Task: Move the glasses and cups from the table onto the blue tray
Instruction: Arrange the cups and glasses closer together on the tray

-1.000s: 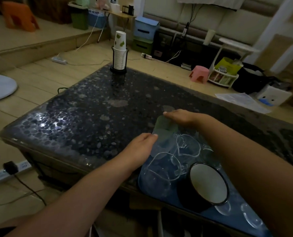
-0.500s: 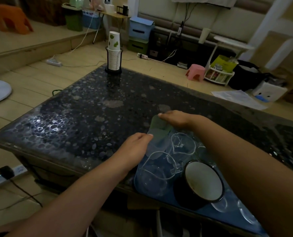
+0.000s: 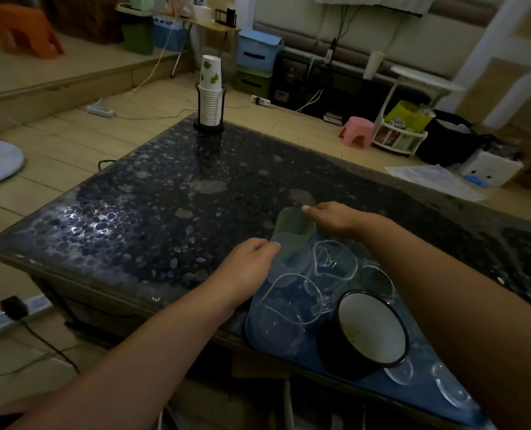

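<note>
Both hands touch a green cup (image 3: pixel 293 232) at the far end of the blue tray (image 3: pixel 382 386): left hand (image 3: pixel 247 263) fingertips at its base, right hand (image 3: pixel 332 217) at its rim. Grip unclear in dim light. Clear glasses (image 3: pixel 289 308) and a dark mug (image 3: pixel 371 328) crowd the tray; its right end is hidden by the forearm.

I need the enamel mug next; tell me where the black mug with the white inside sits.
In the head view the black mug stands low and right on the blue tray, just right of the clear glass pitchers, beside the right forearm.
</note>
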